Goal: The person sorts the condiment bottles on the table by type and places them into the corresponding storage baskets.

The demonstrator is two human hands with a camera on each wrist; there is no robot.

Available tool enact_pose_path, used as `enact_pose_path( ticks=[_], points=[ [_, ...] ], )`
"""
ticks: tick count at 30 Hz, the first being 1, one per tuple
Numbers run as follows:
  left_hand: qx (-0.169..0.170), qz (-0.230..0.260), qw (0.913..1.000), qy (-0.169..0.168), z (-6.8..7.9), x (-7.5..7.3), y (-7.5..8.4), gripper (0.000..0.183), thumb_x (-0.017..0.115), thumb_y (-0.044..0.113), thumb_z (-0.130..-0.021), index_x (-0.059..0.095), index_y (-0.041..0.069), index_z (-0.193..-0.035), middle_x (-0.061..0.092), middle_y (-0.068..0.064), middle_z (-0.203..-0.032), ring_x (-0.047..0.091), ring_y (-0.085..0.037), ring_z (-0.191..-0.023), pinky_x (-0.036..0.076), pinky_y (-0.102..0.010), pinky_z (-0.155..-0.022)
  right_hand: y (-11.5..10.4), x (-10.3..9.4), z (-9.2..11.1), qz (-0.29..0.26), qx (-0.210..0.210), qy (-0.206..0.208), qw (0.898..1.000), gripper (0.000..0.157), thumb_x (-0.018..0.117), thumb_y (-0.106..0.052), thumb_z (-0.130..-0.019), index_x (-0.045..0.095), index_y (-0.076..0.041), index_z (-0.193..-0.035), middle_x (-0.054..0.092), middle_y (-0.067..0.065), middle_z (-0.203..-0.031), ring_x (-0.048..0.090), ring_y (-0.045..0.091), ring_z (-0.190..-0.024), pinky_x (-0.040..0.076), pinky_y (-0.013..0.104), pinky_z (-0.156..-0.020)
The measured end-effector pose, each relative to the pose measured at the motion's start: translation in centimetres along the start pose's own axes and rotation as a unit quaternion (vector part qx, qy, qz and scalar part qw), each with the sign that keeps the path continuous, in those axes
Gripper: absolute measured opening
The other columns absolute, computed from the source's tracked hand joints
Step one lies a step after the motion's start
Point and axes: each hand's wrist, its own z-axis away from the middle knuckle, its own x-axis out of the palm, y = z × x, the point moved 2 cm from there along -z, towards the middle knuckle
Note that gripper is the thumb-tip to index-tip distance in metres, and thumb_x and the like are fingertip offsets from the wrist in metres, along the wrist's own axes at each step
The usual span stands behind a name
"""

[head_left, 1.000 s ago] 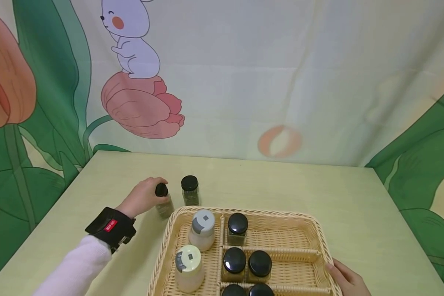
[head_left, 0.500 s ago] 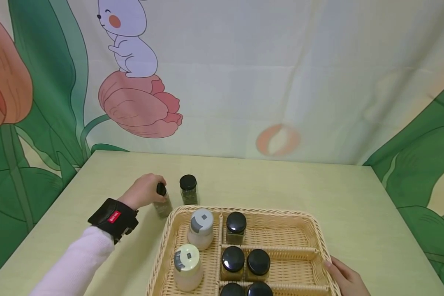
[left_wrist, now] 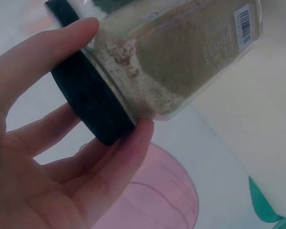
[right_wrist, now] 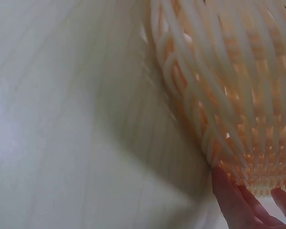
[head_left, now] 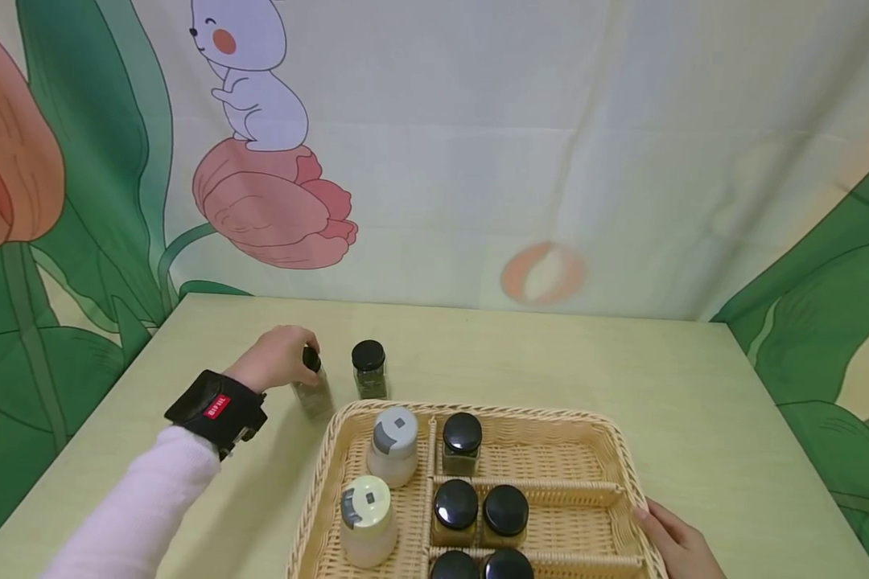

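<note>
My left hand (head_left: 281, 358) pinches a spice jar (head_left: 313, 394) by its black lid (left_wrist: 88, 95), fingertips and thumb around the lid's edge. The jar is clear-sided, with grey-brown powder inside and a barcode label near its base in the left wrist view. It leans a little, left of the basket's far left corner. To its right stands a second black-lidded jar (head_left: 370, 374), upright behind the basket rim. My right hand (head_left: 679, 540) holds the right side of the wicker basket (head_left: 626, 450), thumb at the rim; in the right wrist view its fingers (right_wrist: 229, 198) lie against the outer weave.
In the basket's left compartment stand two shakers, one grey-topped (head_left: 394, 446) and one cream-topped (head_left: 368, 523). Several black-lidded jars (head_left: 456, 513) fill the left ends of the right-hand compartments. Pale tabletop (head_left: 550, 362) runs back to a printed cloth (head_left: 434, 161).
My left hand has shifted slightly left and toward the back with the jar in its grip. The right hand and the basket stay where they were.
</note>
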Motion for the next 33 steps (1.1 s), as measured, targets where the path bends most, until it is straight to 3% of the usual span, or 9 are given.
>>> enact_pose_path(
  ticks=[7, 15, 23, 33],
  points=[
    [-0.01, 0.007, 0.9999, -0.006, -0.2, -2.6, 1.0, 0.034, 0.075, 0.009, -0.066, 0.059, -0.008, -0.091, 0.059, -0.016, -0.085, 0.053, -0.027, -0.077, 0.048, -0.038, -0.068, -0.1, 0.0, 0.1, 0.004, -0.004, -0.002, 1.0, 0.108, 0.056, -0.069, -0.064, 0.024, 0.004, -0.137, 0.048, 0.031, -0.118, 0.062, 0.029, -0.085, 0.052, 0.04, -0.068],
    [0.012, 0.001, 0.9999, -0.011, -0.3, -5.3, 2.7, 0.036, 0.075, 0.01, -0.066, 0.06, -0.008, -0.092, 0.058, -0.015, -0.084, 0.051, -0.026, -0.076, 0.048, -0.035, -0.064, 0.0, -0.1, 0.0, 0.019, -0.008, 0.004, 1.0, 0.1, 0.053, -0.066, -0.071, 0.025, 0.003, -0.137, 0.048, 0.031, -0.119, 0.062, 0.027, -0.085, 0.052, 0.039, -0.069],
    [0.029, -0.022, 0.9993, -0.012, -0.7, -7.2, 4.7, 0.035, 0.074, 0.01, -0.066, 0.061, -0.007, -0.094, 0.058, -0.016, -0.086, 0.053, -0.025, -0.074, 0.049, -0.036, -0.064, -0.1, -0.2, 0.1, 0.003, -0.004, -0.012, 1.0, 0.104, 0.053, -0.068, -0.069, 0.021, 0.002, -0.139, 0.042, 0.032, -0.124, 0.061, 0.033, -0.088, 0.052, 0.041, -0.07],
    [0.058, -0.026, 0.9976, -0.028, -1.5, -8.8, 9.0, 0.032, 0.074, 0.011, -0.067, 0.063, -0.003, -0.094, 0.06, -0.013, -0.087, 0.054, -0.024, -0.076, 0.049, -0.034, -0.064, -0.1, -0.1, 0.3, -0.01, -0.005, -0.016, 1.0, 0.1, 0.053, -0.065, -0.071, 0.022, 0.001, -0.139, 0.042, 0.032, -0.124, 0.061, 0.033, -0.089, 0.051, 0.041, -0.07]
  ],
)
